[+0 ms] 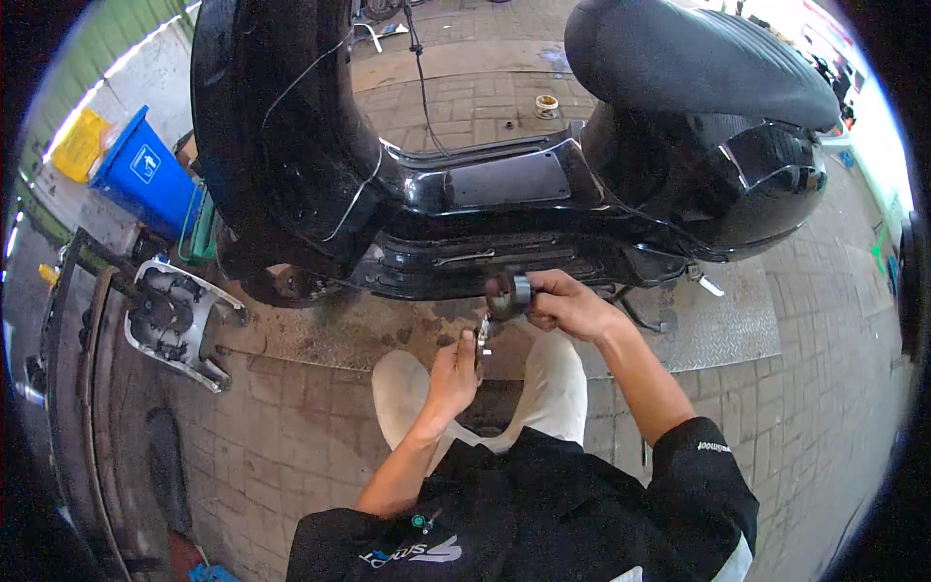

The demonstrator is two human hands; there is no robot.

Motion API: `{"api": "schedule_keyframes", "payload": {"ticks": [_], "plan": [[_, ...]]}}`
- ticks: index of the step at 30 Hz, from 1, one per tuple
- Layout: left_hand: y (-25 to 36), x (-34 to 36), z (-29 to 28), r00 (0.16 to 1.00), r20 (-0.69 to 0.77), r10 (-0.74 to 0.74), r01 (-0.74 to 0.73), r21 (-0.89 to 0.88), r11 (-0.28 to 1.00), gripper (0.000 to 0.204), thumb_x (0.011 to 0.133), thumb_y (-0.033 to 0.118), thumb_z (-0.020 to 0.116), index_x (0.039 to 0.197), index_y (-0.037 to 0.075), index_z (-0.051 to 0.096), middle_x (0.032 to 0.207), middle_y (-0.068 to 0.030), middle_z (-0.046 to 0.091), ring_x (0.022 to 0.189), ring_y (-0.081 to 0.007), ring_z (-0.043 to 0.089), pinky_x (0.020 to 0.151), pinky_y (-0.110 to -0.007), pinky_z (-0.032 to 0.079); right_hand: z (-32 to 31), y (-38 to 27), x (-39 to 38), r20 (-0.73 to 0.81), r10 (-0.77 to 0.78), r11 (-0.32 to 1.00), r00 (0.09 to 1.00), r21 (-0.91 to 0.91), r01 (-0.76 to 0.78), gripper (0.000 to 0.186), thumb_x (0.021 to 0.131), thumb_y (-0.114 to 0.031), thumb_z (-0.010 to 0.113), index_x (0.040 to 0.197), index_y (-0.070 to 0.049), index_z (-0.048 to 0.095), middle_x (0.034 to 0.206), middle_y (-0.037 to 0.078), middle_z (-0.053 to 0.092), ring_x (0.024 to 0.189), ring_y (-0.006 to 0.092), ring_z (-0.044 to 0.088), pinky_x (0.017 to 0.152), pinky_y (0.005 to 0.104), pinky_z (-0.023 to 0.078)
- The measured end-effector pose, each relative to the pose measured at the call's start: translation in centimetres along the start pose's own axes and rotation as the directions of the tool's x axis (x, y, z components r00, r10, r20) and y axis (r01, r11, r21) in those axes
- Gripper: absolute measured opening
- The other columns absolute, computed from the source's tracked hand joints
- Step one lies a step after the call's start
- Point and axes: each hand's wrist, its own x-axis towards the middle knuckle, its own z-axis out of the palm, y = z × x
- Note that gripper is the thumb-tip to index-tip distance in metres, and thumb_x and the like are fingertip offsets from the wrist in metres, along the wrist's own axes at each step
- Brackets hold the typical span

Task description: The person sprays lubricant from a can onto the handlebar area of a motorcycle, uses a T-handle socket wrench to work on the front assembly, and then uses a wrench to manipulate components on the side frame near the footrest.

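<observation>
My right hand point(572, 306) is closed round a dark ring that looks like a roll of black tape point(522, 293), its far side blurred. Just below and left of it, my left hand point(454, 371) pinches a small metal part point(483, 335) with a pale end, upright between thumb and fingers. The part's exact kind is too small to make out. Both hands are close together above my knees, in front of a black scooter point(504, 184). A wrench point(464, 258) lies on the scooter's lower side panel.
A white and black scooter panel point(184, 320) lies on the paving at left. Behind it are a blue bin point(145, 179) and a yellow bin point(80, 145). A metal plate point(722, 330) runs under the scooter. Beyond the scooter, a small round tin point(547, 107) rests on the floor.
</observation>
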Motion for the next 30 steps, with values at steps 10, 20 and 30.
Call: {"api": "schedule_keyframes", "payload": {"ticks": [10, 20, 30], "plan": [[1.3, -0.4, -0.9, 0.992, -0.122, -0.013, 0.0, -0.111, 0.994, 0.053, 0.086, 0.046, 0.027, 0.063, 0.004, 0.05, 0.049, 0.0015, 0.044, 0.044, -0.0061, 0.04, 0.04, -0.022, 0.031, 2.9, 2.9, -2.3, 0.209, 0.018, 0.97, 0.978, -0.24, 0.033, 0.035, 0.071, -0.007, 0.044, 0.105, -0.001, 0.048, 0.072, -0.001, 0.048, 0.066, 0.0073, 0.041, 0.059, 0.0229, 0.036], [2.2, -1.3, 0.3, 0.999, 0.003, 0.039, -0.038, -0.191, 0.981, 0.048, 0.088, 0.039, 0.027, 0.064, 0.004, 0.048, 0.048, 0.0024, 0.04, 0.041, -0.0065, 0.036, 0.038, -0.023, 0.028, 0.2, -0.7, -1.3, -0.05, 0.07, 0.969, 0.996, 0.241, -0.055, 0.039, 0.069, -0.003, 0.042, 0.107, -0.001, 0.049, 0.075, -0.002, 0.049, 0.064, 0.0063, 0.043, 0.053, 0.017, 0.034], [0.5, -0.8, 0.1, 0.999, 0.021, 0.039, -0.036, -0.141, 0.989, 0.051, 0.087, 0.044, 0.028, 0.057, 0.006, 0.045, 0.047, 0.0023, 0.041, 0.042, -0.0061, 0.037, 0.04, -0.023, 0.029, 2.0, -1.3, -4.1, 0.019, 0.063, 0.996, 0.998, 0.07, -0.064, 0.032, 0.063, -0.002, 0.048, 0.094, 0.002, 0.056, 0.062, 0.001, 0.046, 0.052, 0.0071, 0.038, 0.048, 0.0201, 0.031]]}}
